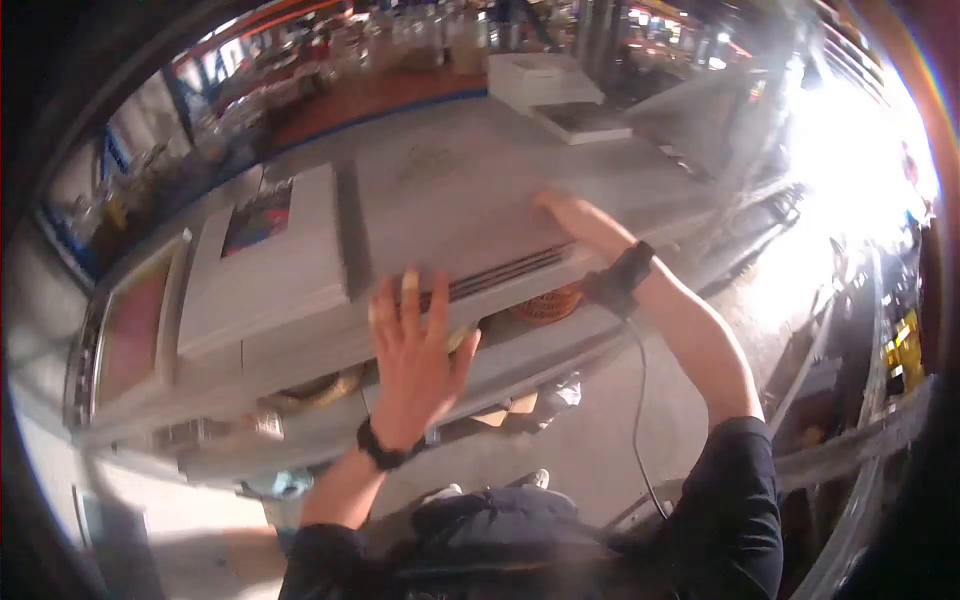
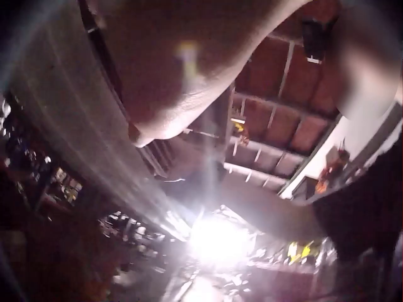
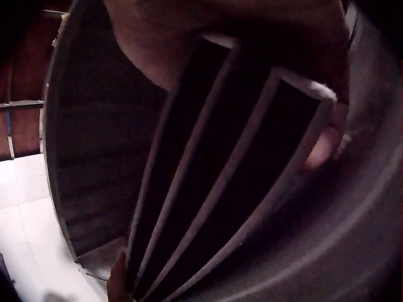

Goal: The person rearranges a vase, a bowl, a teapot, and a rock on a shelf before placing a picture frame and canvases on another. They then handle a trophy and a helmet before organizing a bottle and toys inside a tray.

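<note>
Long dark strips with pale edges (image 1: 505, 276) lie side by side along the near edge of the grey tabletop (image 1: 440, 190). The right wrist view shows these strips (image 3: 220, 163) close up, running away from the palm. My right hand (image 1: 588, 228) is at their right end; its palm (image 3: 252, 31) spans that end and a fingertip (image 3: 324, 148) comes round the outer side. With fingers straight and spread, my left hand (image 1: 412, 350) touches the left end. One of its fingertips (image 3: 116, 280) shows at the strips' far end. The left wrist view is dark and glary.
Left of the hands, a white box with a coloured picture (image 1: 262, 265) lies beside a framed panel (image 1: 140, 325). White boxes (image 1: 545, 85) stand at the table's far side. Beneath the tabletop is a wicker basket (image 1: 548, 305). A cable (image 1: 642, 420) hangs from the right wrist.
</note>
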`<state>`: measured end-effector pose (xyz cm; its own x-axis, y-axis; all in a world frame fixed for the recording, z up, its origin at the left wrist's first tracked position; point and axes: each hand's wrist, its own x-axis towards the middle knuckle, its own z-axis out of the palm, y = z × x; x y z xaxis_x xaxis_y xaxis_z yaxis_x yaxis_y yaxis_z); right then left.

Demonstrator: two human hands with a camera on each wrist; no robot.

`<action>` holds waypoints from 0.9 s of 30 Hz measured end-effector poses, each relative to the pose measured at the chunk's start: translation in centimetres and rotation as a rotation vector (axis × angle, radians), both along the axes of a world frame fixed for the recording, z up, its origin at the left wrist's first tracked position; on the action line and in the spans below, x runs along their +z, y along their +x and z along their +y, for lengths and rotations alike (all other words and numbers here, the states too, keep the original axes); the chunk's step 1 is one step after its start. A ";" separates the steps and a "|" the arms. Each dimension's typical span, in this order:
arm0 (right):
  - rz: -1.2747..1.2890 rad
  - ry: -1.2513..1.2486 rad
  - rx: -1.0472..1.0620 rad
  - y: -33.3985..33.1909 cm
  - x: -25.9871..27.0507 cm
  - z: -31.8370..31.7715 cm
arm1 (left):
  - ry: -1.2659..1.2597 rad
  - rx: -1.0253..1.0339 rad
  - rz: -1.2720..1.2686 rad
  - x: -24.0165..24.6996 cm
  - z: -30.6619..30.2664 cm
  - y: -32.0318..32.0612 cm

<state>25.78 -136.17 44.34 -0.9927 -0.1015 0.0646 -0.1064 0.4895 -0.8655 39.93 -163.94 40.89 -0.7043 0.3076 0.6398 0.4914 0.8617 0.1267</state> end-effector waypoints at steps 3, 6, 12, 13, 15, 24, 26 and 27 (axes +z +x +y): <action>0.045 0.205 0.132 -8.3 -3.2 4.9 | -0.130 0.005 0.023 0.3 2.8 -2.3; 0.157 0.169 0.108 -6.8 -1.5 4.3 | -0.212 0.059 0.117 0.5 4.4 -4.4; -0.062 0.055 0.185 -4.3 1.1 5.2 | -0.301 0.154 0.093 0.6 3.5 -7.2; -0.054 0.015 0.302 -4.3 0.6 5.6 | -0.305 0.163 0.071 0.7 3.1 -7.2; 0.130 -0.022 0.333 -2.2 0.9 7.6 | -0.196 0.041 0.059 1.1 2.4 -6.6; -0.166 -0.852 0.545 17.1 -10.2 15.1 | 1.243 -0.187 -1.059 -9.9 -2.0 12.9; -0.540 -0.787 0.205 19.3 -16.1 14.4 | 0.648 0.176 -1.079 -14.1 -2.5 14.6; -0.511 -0.701 0.097 20.3 -21.9 14.1 | 0.643 0.156 -1.078 -15.0 -2.7 15.2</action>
